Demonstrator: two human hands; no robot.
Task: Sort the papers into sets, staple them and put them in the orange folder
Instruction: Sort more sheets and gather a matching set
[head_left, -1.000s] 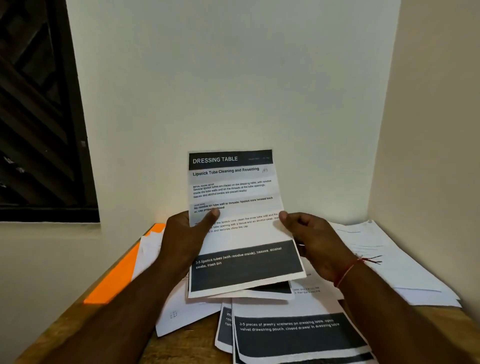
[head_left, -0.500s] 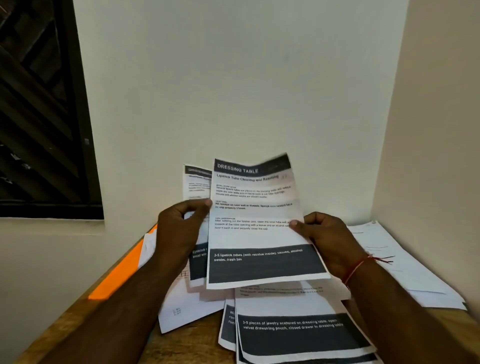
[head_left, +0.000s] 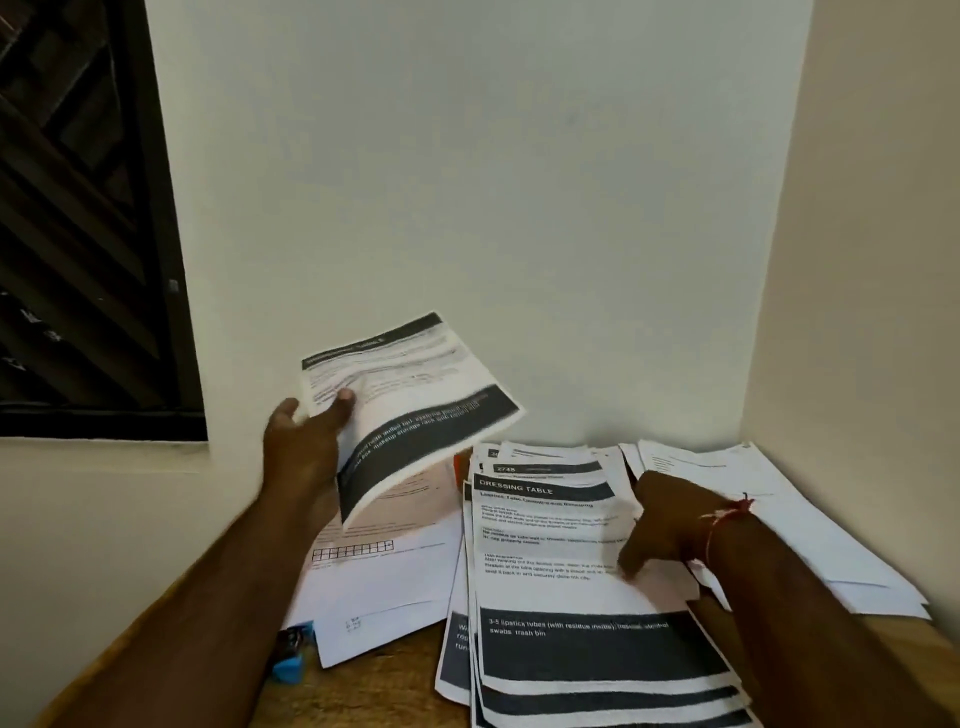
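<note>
Raised sheet (head_left: 415, 395): held clear of the table by the left hand (head_left: 306, 452), thumb clamped on its face. Central pile (head_left: 571, 649): lies on the wooden table (head_left: 363, 691), top sheet headed DRESSING TABLE. The right hand (head_left: 670, 525) rests on it, fingers extended and pressing. Orange folder (head_left: 456, 464): only a sliver shows beneath the papers. Blue stapler (head_left: 291, 656): at the left, partly under a white form (head_left: 384, 587). Further white sheets (head_left: 779, 525) lie right.

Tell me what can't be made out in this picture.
Head view:
- Folder: only an orange sliver shows; papers cover the rest.
- Sheet in the left hand: text blurred by motion.
- Blue thing: half under papers, too dark to identify.
- Nearest papers: cut off by the bottom edge.
</note>
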